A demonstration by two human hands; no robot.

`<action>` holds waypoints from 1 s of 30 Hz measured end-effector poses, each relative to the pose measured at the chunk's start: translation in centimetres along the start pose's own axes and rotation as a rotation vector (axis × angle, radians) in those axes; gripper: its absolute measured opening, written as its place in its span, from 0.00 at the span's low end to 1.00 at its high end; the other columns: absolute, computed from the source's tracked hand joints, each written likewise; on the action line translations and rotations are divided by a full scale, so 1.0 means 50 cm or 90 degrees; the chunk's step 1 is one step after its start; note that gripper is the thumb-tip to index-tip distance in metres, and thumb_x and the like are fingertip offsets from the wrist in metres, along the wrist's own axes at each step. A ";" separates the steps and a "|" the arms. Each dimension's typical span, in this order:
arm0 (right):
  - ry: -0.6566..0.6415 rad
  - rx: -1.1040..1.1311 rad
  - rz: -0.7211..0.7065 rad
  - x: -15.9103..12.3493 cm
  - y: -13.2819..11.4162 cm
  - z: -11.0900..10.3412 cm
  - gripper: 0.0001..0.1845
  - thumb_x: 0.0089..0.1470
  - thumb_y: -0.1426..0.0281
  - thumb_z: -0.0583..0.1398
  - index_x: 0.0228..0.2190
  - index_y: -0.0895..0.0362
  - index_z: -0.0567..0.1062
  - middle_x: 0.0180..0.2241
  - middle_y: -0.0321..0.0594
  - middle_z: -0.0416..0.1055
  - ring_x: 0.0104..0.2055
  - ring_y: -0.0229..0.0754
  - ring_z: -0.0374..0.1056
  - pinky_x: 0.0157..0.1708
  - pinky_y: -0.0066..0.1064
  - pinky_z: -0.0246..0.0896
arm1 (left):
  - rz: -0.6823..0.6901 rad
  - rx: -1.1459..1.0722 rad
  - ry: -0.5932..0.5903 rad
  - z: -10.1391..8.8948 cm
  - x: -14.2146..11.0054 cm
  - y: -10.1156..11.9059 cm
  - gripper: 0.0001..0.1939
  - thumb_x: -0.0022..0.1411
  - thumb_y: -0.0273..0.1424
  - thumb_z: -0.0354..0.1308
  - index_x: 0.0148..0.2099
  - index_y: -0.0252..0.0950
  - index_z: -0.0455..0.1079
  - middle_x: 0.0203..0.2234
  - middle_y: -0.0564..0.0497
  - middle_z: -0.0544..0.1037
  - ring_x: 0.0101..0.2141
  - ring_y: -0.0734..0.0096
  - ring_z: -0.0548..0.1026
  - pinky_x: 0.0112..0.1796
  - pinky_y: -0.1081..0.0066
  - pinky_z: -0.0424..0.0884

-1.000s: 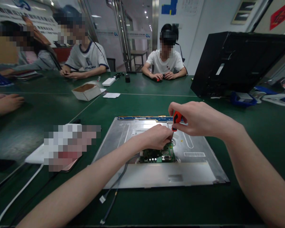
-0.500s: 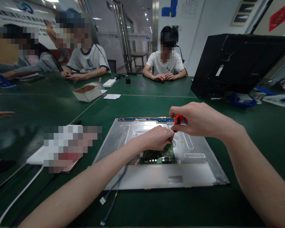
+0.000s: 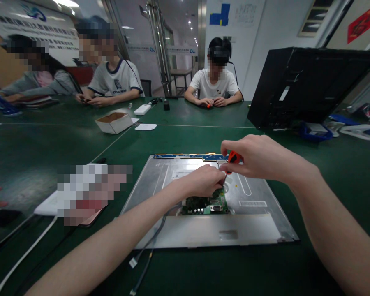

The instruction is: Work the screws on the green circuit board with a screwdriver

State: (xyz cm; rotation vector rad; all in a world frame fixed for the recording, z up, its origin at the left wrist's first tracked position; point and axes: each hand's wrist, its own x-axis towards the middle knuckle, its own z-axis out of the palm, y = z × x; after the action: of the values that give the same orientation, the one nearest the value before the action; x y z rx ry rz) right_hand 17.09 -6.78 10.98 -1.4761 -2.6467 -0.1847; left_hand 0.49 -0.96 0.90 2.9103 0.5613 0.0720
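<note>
My right hand (image 3: 249, 154) is closed round the orange-and-black handle of a screwdriver (image 3: 234, 157), which is tilted with its tip down. At the shaft's lower end, my left hand (image 3: 207, 181) has its fingers curled together; what they pinch is hidden. Both hands are above a green circuit board (image 3: 205, 204) on the metal back of a display panel (image 3: 253, 228). Part of the board is covered by my left hand. A blue circuit strip (image 3: 185, 157) runs along the panel's far edge. Loose cables (image 3: 154, 236) with white plugs hang over the near left edge.
A pixelated white-and-pink item (image 3: 89, 193) lies left of the panel, with a white cable (image 3: 27, 255). Beyond are an open carton (image 3: 115, 123) and a white box (image 3: 142, 109). A large black casing (image 3: 308, 88) stands at right. Several people sit across the green table (image 3: 185, 137).
The screwdriver handle has shifted slightly right and turned a little in my right hand. My left hand stays in place. At the left edge, another person's hand has moved down toward a dark object.
</note>
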 end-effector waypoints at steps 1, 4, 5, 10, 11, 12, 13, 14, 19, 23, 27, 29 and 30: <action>0.002 -0.015 0.008 0.001 0.001 0.001 0.13 0.55 0.56 0.57 0.35 0.52 0.72 0.24 0.35 0.71 0.24 0.39 0.63 0.21 0.28 0.45 | -0.001 -0.001 -0.001 0.000 0.000 0.000 0.04 0.58 0.23 0.57 0.34 0.35 0.72 0.32 0.47 0.79 0.35 0.62 0.75 0.33 0.70 0.65; 0.008 -0.029 0.014 0.002 0.003 0.003 0.10 0.57 0.59 0.56 0.34 0.52 0.71 0.22 0.35 0.69 0.23 0.39 0.62 0.21 0.28 0.43 | 0.005 0.003 -0.002 -0.001 0.000 0.000 0.05 0.58 0.23 0.56 0.33 0.36 0.73 0.30 0.49 0.78 0.33 0.63 0.75 0.33 0.70 0.65; 0.009 -0.024 0.012 0.001 0.003 0.003 0.08 0.56 0.61 0.56 0.35 0.52 0.71 0.23 0.34 0.70 0.23 0.39 0.62 0.21 0.28 0.44 | 0.007 0.008 -0.001 -0.001 0.001 0.000 0.05 0.58 0.23 0.56 0.34 0.36 0.73 0.29 0.49 0.78 0.32 0.63 0.74 0.32 0.70 0.65; 0.000 0.034 -0.012 -0.003 -0.003 0.001 0.10 0.53 0.66 0.58 0.39 0.53 0.67 0.29 0.35 0.72 0.27 0.38 0.65 0.23 0.27 0.48 | 0.013 0.019 -0.008 -0.003 0.001 0.001 0.04 0.59 0.25 0.57 0.34 0.35 0.73 0.30 0.48 0.78 0.32 0.62 0.75 0.33 0.69 0.65; -0.002 0.032 -0.010 -0.003 -0.003 0.001 0.11 0.53 0.65 0.58 0.39 0.53 0.67 0.29 0.35 0.72 0.27 0.39 0.65 0.23 0.27 0.48 | 0.012 0.017 -0.008 -0.003 0.001 0.002 0.04 0.59 0.25 0.57 0.34 0.34 0.73 0.30 0.48 0.78 0.33 0.62 0.75 0.33 0.69 0.65; -0.003 0.023 -0.003 -0.002 -0.003 0.001 0.11 0.54 0.62 0.58 0.39 0.53 0.67 0.29 0.35 0.72 0.27 0.39 0.65 0.22 0.27 0.47 | 0.010 0.016 -0.008 -0.003 0.001 0.002 0.04 0.59 0.24 0.57 0.34 0.34 0.73 0.31 0.47 0.79 0.34 0.62 0.75 0.34 0.69 0.65; -0.004 0.009 0.005 -0.001 -0.002 0.001 0.11 0.55 0.60 0.57 0.38 0.52 0.68 0.27 0.35 0.72 0.26 0.40 0.64 0.22 0.27 0.46 | 0.007 0.018 -0.007 -0.002 0.001 0.002 0.04 0.59 0.24 0.57 0.34 0.34 0.73 0.31 0.47 0.79 0.35 0.62 0.75 0.34 0.70 0.65; -0.005 -0.004 0.013 0.000 -0.001 0.002 0.12 0.56 0.58 0.56 0.38 0.52 0.68 0.26 0.35 0.71 0.26 0.40 0.64 0.22 0.27 0.45 | 0.006 0.023 -0.007 -0.001 0.001 0.002 0.03 0.59 0.24 0.57 0.34 0.35 0.73 0.31 0.47 0.79 0.35 0.62 0.75 0.34 0.70 0.65; 0.002 0.004 0.015 0.002 0.000 0.003 0.08 0.55 0.64 0.56 0.37 0.53 0.68 0.25 0.34 0.70 0.25 0.39 0.63 0.22 0.27 0.45 | 0.009 0.058 0.002 0.005 0.004 0.000 0.04 0.59 0.25 0.57 0.33 0.36 0.72 0.29 0.49 0.78 0.33 0.63 0.75 0.33 0.70 0.65; -0.004 0.042 -0.004 0.000 -0.003 0.001 0.10 0.53 0.66 0.57 0.39 0.54 0.67 0.29 0.36 0.72 0.28 0.39 0.65 0.24 0.27 0.47 | 0.015 0.063 0.002 0.008 0.005 -0.001 0.04 0.59 0.25 0.57 0.32 0.35 0.72 0.29 0.48 0.78 0.33 0.62 0.75 0.33 0.69 0.66; 0.002 0.003 0.011 0.000 -0.001 0.002 0.14 0.57 0.56 0.56 0.39 0.51 0.70 0.27 0.36 0.72 0.26 0.40 0.64 0.22 0.28 0.45 | 0.011 0.082 0.008 0.011 0.004 -0.001 0.04 0.59 0.25 0.57 0.32 0.35 0.72 0.29 0.47 0.78 0.34 0.61 0.76 0.34 0.69 0.66; 0.006 -0.018 0.024 0.000 0.000 0.002 0.13 0.58 0.57 0.55 0.38 0.51 0.71 0.25 0.35 0.71 0.25 0.39 0.63 0.22 0.28 0.44 | 0.015 0.098 0.013 0.012 0.004 -0.001 0.04 0.59 0.26 0.57 0.31 0.34 0.72 0.28 0.48 0.78 0.32 0.61 0.76 0.34 0.68 0.66; 0.007 -0.017 0.024 0.000 0.000 0.002 0.11 0.57 0.59 0.55 0.38 0.51 0.71 0.25 0.35 0.70 0.25 0.39 0.62 0.22 0.27 0.44 | 0.016 0.101 0.015 0.011 0.004 0.000 0.04 0.59 0.26 0.58 0.31 0.35 0.72 0.27 0.48 0.78 0.32 0.61 0.75 0.33 0.68 0.66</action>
State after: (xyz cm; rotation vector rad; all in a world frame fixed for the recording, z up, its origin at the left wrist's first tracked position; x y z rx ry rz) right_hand 17.09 -6.78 10.87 -1.5274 -2.6161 -0.2239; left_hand 0.71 -0.96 0.35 3.0751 0.5586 0.0679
